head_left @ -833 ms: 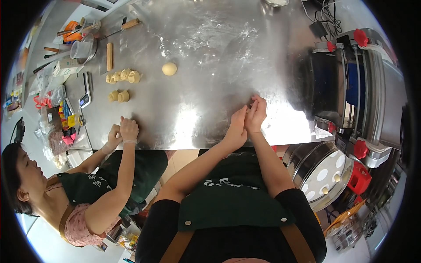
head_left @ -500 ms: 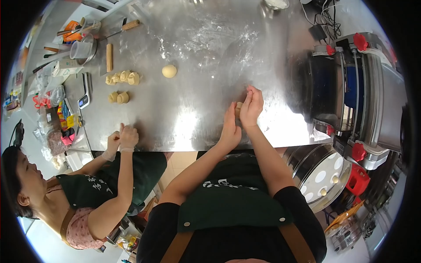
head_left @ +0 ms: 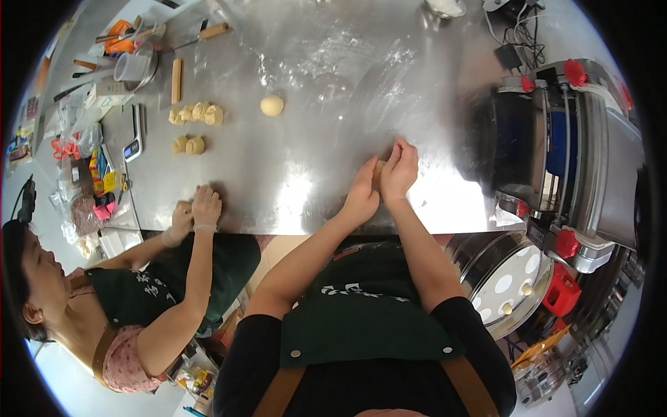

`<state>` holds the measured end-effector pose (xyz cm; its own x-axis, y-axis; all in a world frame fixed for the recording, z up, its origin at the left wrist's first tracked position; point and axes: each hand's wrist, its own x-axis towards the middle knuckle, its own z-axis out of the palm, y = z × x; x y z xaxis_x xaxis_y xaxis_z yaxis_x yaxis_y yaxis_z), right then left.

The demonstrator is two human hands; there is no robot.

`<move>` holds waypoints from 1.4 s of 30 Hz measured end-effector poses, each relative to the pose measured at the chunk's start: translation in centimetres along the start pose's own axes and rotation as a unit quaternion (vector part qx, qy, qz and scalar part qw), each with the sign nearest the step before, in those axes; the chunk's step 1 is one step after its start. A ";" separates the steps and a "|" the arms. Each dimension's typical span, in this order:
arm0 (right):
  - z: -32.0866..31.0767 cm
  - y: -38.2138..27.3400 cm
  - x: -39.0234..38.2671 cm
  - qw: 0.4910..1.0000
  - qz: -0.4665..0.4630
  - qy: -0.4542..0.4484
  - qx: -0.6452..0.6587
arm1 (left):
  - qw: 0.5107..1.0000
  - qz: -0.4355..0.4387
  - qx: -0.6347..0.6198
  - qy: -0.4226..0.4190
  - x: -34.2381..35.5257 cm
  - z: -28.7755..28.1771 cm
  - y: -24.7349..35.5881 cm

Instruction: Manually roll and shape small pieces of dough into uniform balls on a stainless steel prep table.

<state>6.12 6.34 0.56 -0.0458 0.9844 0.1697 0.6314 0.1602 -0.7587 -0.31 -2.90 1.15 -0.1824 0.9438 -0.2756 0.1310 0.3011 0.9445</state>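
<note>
My left hand (head_left: pixel 361 194) and my right hand (head_left: pixel 399 170) are pressed together over a small pale piece of dough (head_left: pixel 379 167) just above the steel table (head_left: pixel 313 90). Only a sliver of the dough shows between my fingers. A round dough ball (head_left: pixel 272 105) lies farther out on the table. To the left, several shaped dough pieces (head_left: pixel 196 113) sit in a row, with two more (head_left: pixel 189 144) below them.
A person at the left works a bit of dough with both hands (head_left: pixel 194 212) at the table edge. A large steel machine with red knobs (head_left: pixel 570 146) stands at the right. A round steamer tray (head_left: pixel 511 278) sits below it. A scale (head_left: pixel 133 132), wooden rolling pin (head_left: pixel 176 80) and tools crowd the far left.
My joined hands have shifted slightly away from me and to the right over the table, still working the dough. The other person's hands have stayed at the table edge.
</note>
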 end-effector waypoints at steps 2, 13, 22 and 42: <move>-0.1 -0.4 -0.2 1.000 -0.008 0.002 0.002 | 0.999 -0.006 0.030 0.015 -0.6 0.6 1.2; 0.1 1.9 -0.5 0.992 -0.097 0.004 -0.077 | 0.997 0.012 -0.034 0.066 -0.7 1.3 1.1; 1.6 -1.2 2.0 0.988 -0.140 -0.018 0.062 | 0.987 0.054 -0.063 0.137 -0.4 0.4 2.5; 1.2 -1.3 0.8 0.997 0.006 -0.054 0.052 | 0.983 -0.031 -0.150 0.099 1.6 -0.2 0.0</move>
<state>4.33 7.03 0.92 -0.1253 0.9875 0.0954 0.5487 0.1491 -0.8226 -0.80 -1.41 0.76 -0.3718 0.8710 -0.3213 -0.1741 0.2746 0.9457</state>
